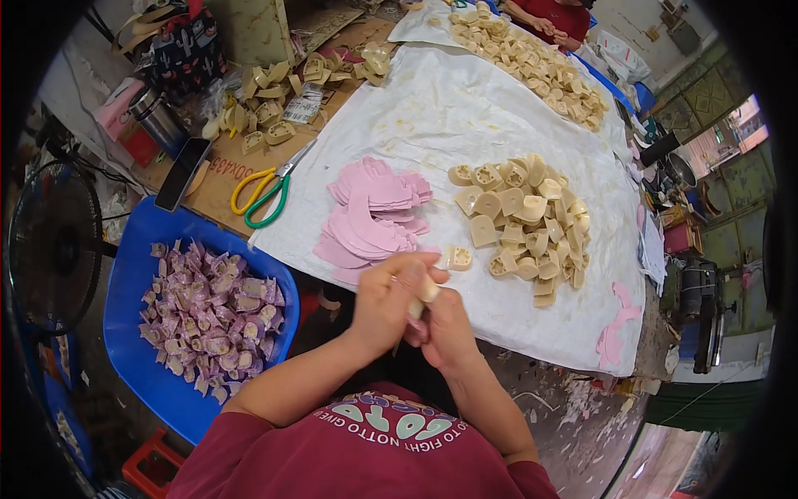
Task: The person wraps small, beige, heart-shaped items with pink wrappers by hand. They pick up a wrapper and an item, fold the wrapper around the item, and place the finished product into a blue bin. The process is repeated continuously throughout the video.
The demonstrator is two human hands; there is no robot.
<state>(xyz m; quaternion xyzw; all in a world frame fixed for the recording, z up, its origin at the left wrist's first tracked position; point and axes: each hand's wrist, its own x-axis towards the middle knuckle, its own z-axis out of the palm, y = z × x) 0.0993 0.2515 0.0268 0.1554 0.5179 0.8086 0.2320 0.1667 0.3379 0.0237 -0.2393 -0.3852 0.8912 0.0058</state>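
Close to my body, at the table's front edge, my left hand (386, 301) and my right hand (450, 329) are closed together on one beige shoe heel (428, 290). A strip of pink material (418, 326) shows at the heel's lower part, between the fingers; how far it wraps round is hidden. Just beyond the hands, a loose beige heel (459, 258) lies on the white cloth (432, 108). A stack of curved pink cut pieces (370, 220) sits to its left, and a pile of bare beige heels (532, 220) to its right.
At lower left, a blue basin (287, 287) holds many pink-covered heels (212, 320). Scissors (270, 190) with yellow and green handles, a phone (183, 175) and a flask (158, 121) lie or stand at left. Another person (553, 17) sits beyond a far heel pile (532, 62).
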